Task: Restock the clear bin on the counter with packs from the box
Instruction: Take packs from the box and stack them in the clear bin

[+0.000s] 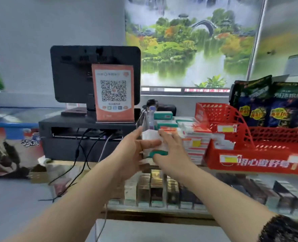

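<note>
A dark sleeve (284, 229) covered the right arm at the lower edge. Both arms reached forward over the glass tabletop (249, 175). The left hand (133, 151) and right hand (173, 151) held one white pack (150, 137) with a teal band, fingers curled round its sides. The pack was at the front left corner of the clear bin (139, 121), which held stacked packs (163, 115). A red basket (232, 154) stood just right of the bin, and a monitor (71, 75) stood to its left.
</note>
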